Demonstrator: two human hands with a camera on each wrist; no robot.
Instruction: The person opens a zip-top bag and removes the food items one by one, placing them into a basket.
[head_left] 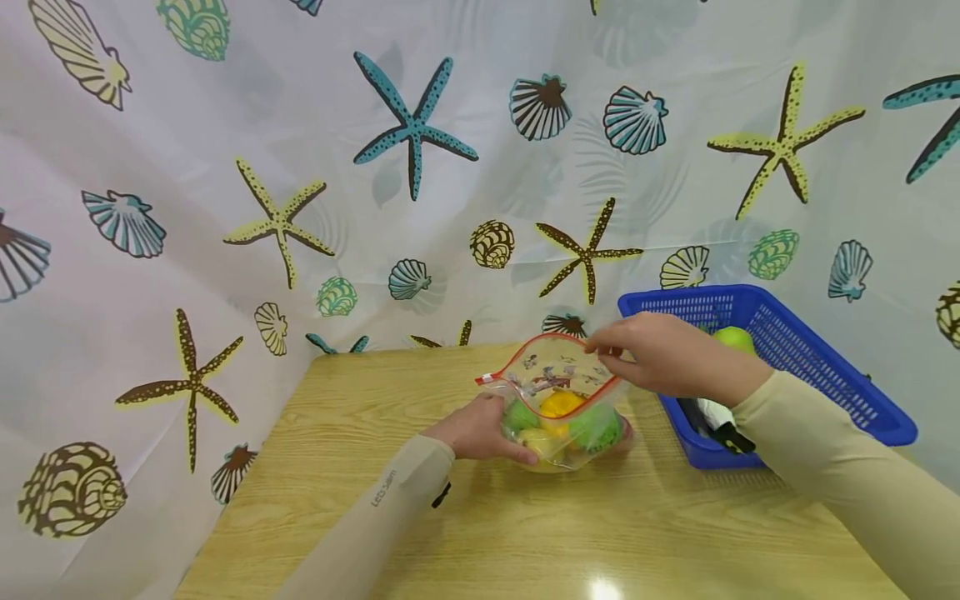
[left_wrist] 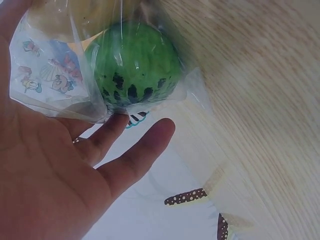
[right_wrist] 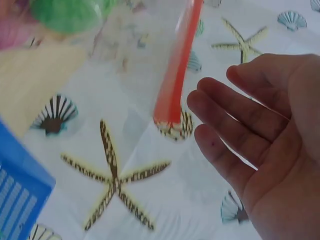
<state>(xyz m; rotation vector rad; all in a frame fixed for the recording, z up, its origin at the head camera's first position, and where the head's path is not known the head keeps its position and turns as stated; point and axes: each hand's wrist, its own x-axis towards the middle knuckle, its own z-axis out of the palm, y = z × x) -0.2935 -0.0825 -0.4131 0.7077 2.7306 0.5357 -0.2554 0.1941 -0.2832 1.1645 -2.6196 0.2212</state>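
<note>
A clear zip bag (head_left: 546,377) with red edging stands upright on the wooden table, its mouth spread wide. Inside it are an orange fruit (head_left: 561,405), a yellow fruit (head_left: 534,442) and green fruits, one with dark marks (left_wrist: 132,65). My left hand (head_left: 483,429) holds the bag's left side, thumb across the front and the other fingers behind. Above the right end of the mouth is my right hand (head_left: 660,354). Its fingers (right_wrist: 235,107) are loosely bent, apart from the red edge in the right wrist view, and hold nothing.
To the right stands a blue plastic basket (head_left: 873,417), partly behind my right forearm. It holds a green fruit (head_left: 735,339) and a black and white item (head_left: 718,417). A white curtain (head_left: 450,250) with starfish and shells hangs behind the table (head_left: 360,392).
</note>
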